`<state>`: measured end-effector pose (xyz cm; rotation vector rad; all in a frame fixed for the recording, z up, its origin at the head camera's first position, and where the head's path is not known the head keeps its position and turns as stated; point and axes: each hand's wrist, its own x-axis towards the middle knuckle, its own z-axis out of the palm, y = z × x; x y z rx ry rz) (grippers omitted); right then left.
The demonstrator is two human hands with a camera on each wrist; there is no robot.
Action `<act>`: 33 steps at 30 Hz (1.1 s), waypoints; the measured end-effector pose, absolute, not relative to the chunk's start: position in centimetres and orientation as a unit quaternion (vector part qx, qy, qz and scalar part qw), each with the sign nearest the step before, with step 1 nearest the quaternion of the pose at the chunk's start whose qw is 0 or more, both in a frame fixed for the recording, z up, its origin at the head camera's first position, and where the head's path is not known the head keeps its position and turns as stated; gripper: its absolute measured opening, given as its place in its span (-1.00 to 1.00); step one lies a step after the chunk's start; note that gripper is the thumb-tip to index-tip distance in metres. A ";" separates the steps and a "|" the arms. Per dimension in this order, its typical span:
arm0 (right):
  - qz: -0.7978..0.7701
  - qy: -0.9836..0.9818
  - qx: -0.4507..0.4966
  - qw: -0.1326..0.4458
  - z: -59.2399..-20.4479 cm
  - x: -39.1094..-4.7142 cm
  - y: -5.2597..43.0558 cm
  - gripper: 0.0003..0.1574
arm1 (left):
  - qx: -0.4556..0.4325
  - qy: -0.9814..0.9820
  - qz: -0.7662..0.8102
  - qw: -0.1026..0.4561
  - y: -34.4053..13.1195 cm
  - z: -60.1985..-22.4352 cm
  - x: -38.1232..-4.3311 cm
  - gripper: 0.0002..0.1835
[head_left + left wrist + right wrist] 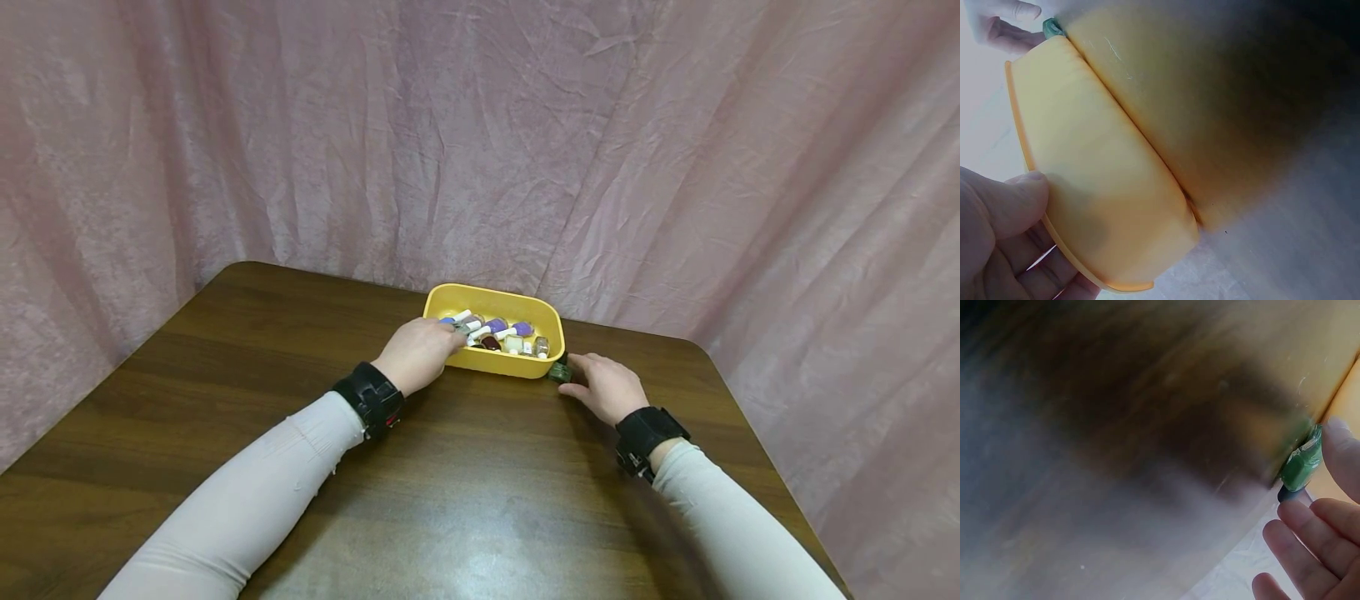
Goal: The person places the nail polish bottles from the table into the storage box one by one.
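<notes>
A yellow container [498, 362] stands near the table's far edge with several small nail polish bottles [513, 342] inside. My left hand [422, 354] grips its front left rim; in the left wrist view the thumb [1025, 194] presses the outer wall and the fingers go over the rim. At the container's right front corner sits a small green bottle [1302, 464] with a dark end. My right hand [606, 387] is beside it, thumb [1342, 453] and fingers apart at its two ends, fingers mostly straight. Firm contact there cannot be made out.
The brown wooden table [457, 467] reaches toward me beneath both forearms. Behind it hangs a pink curtain [480, 150], close to the far edge. Black bands [371, 398] circle both wrists.
</notes>
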<state>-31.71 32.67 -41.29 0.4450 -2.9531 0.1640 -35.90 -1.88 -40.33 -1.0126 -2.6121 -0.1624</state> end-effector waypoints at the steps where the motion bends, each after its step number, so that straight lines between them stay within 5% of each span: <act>1: 0.053 -0.985 0.148 0.074 -41.3 -31.8 32.6 -0.23 | -0.356 -0.918 -0.058 0.167 -1.9 -40.3 -35.9 -0.88; 33: 0.030 -0.986 0.148 0.078 -41.7 -32.8 31.9 -0.43 | -0.359 -0.915 -0.061 0.172 -2.0 -40.4 -35.9 -0.92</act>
